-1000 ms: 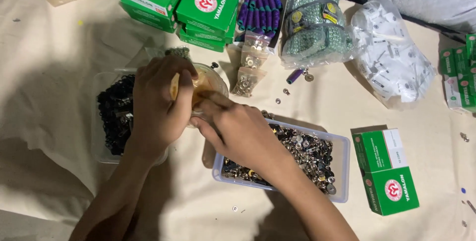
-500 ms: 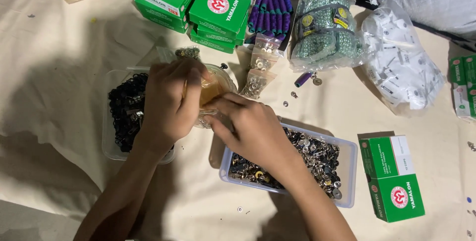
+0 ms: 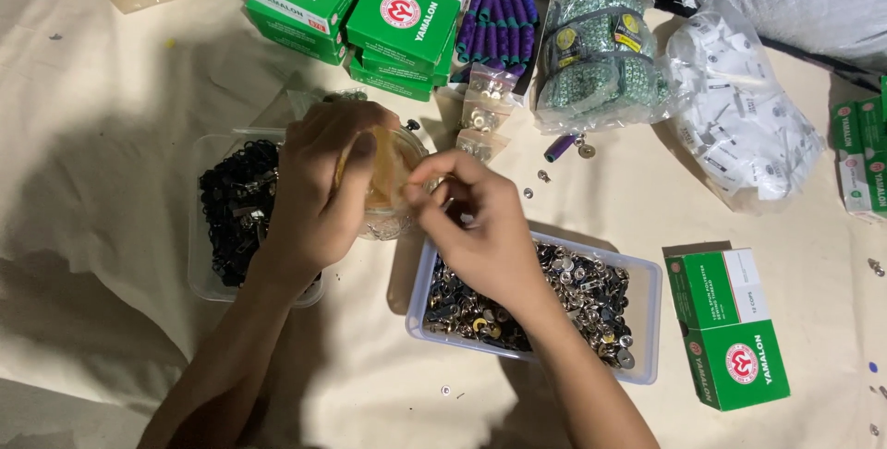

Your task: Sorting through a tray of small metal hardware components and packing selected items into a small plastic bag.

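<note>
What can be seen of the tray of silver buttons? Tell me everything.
The tray is a clear, shallow plastic rectangle with rounded corners, lying flat and slightly askew on the cream cloth. It is filled with small round metal buttons, mostly silver, some dark or brassy. The right hand and its forearm pass over its left part, hiding some of it. A green box lies just to its right.

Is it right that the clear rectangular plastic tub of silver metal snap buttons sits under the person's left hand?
No. In the head view, the clear rectangular plastic tub of silver metal snap buttons sits under the right hand; the left hand is over the black-filled tub.
</note>
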